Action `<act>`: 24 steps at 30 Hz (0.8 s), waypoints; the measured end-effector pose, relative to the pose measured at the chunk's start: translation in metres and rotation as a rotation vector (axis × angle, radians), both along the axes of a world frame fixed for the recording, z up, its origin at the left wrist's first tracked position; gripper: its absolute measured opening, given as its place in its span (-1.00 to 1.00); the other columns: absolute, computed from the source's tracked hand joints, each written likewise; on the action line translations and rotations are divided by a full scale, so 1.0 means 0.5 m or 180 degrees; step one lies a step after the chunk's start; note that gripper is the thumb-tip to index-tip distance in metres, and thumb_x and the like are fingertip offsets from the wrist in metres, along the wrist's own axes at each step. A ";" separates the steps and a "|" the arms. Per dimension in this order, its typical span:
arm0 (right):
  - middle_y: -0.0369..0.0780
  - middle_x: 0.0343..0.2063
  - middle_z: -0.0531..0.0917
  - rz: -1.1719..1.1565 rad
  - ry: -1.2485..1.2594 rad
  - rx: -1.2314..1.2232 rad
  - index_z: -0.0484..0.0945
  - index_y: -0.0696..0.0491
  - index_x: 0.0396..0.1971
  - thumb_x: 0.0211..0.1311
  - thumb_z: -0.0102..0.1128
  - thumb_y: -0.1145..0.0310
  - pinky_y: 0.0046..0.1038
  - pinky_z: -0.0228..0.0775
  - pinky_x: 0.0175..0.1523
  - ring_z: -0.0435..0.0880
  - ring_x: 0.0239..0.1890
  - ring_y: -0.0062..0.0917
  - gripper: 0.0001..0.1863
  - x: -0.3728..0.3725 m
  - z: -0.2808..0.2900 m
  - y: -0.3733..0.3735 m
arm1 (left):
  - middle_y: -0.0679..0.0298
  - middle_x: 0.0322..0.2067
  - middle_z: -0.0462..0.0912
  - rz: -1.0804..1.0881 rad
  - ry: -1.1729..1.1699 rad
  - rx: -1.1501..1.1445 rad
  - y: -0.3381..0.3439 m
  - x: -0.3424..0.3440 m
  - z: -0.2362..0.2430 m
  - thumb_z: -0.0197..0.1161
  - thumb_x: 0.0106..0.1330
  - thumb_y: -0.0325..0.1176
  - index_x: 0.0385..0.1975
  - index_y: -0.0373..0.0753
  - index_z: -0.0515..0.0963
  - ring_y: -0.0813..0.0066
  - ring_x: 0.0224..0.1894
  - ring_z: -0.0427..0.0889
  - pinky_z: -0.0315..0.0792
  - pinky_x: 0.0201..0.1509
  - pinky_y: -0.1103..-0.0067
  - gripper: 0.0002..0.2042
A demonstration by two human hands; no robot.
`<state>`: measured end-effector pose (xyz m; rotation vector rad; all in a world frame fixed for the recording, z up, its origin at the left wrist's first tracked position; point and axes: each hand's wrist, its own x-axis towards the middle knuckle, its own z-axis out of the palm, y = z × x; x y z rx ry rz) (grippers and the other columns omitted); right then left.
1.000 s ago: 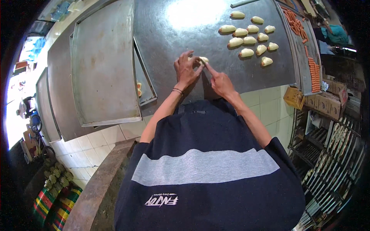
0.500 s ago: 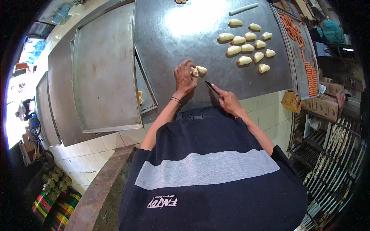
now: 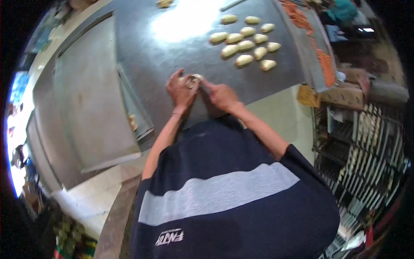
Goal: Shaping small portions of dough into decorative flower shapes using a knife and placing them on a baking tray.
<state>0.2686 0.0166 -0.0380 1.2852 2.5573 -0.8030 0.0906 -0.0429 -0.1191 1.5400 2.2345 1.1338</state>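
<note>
My left hand (image 3: 182, 91) is closed around a piece of pale dough (image 3: 190, 82) on the metal tabletop (image 3: 159, 56). Close beside it, my right hand (image 3: 223, 97) grips a small knife, its index finger stretched toward the dough. Blur and the fingers hide most of the blade. More pale dough (image 3: 197, 77) shows between the two hands. Farther off to the right, several sausage-filled dough rolls (image 3: 246, 45) lie in loose rows, with reddish ends showing on some.
Large metal trays (image 3: 86, 95) rest at the left, one overlapping another that holds some dough pieces (image 3: 133, 122). A tray of sausages (image 3: 326, 69) stands along the right edge. Beyond are cardboard boxes (image 3: 345, 96) and a loaded rack (image 3: 366, 151). A grey rod (image 3: 233, 4) lies at the back.
My right hand has brought the knife up to the dough at my left hand. The view has shifted, so the table and rolls appear farther left and tilted.
</note>
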 end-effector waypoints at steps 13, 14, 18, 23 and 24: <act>0.13 -0.31 0.74 -0.0102 0.0332 -0.0119 0.29 -0.33 0.53 0.33 0.08 0.39 0.09 0.61 -0.08 0.74 -0.27 0.11 -0.26 0.145 0.008 -0.043 | 0.23 0.26 0.51 -0.0416 0.0271 -0.0131 0.005 0.024 0.016 0.49 0.20 -0.22 -0.04 -0.01 0.67 0.11 0.39 0.39 0.16 0.42 0.18 -0.67; 0.13 -0.31 0.74 -0.0123 0.0339 -0.0092 0.29 -0.33 0.53 0.33 0.08 0.39 0.09 0.61 -0.08 0.74 -0.27 0.11 -0.26 0.147 0.009 -0.039 | 0.23 0.26 0.51 -0.0438 0.0279 -0.0105 0.009 0.012 0.020 0.49 0.20 -0.22 -0.04 -0.01 0.67 0.11 0.39 0.39 0.16 0.42 0.18 -0.67; 0.16 -0.33 0.72 -0.0332 0.0336 -0.0107 0.27 -0.25 0.54 0.33 0.05 0.41 0.10 0.58 -0.07 0.73 -0.28 0.13 -0.26 0.157 0.056 -0.025 | 0.11 0.18 0.58 -0.0890 -0.0500 0.0380 -0.012 -0.032 0.011 0.32 0.30 -0.51 0.24 -0.17 0.53 0.00 0.25 0.51 0.33 0.37 0.25 -0.53; 0.21 -0.37 0.70 -0.0882 0.1066 0.0066 0.24 -0.20 0.55 0.31 0.03 0.44 0.12 0.55 -0.05 0.72 -0.27 0.18 -0.24 0.133 0.041 -0.051 | 0.02 0.05 0.60 -0.0793 -0.0380 0.0268 -0.036 -0.048 -0.014 0.28 0.33 -0.56 0.17 -0.25 0.52 0.03 0.21 0.53 0.41 0.31 0.23 -0.61; 0.21 -0.37 0.70 -0.0778 0.0766 -0.0060 0.23 -0.18 0.56 0.31 0.03 0.45 0.13 0.54 -0.05 0.71 -0.27 0.19 -0.24 0.135 -0.009 -0.059 | 0.02 0.03 0.59 -0.0813 -0.0696 0.0054 -0.041 -0.048 -0.006 0.27 0.35 -0.58 0.16 -0.26 0.52 0.03 0.21 0.53 0.42 0.30 0.25 -0.62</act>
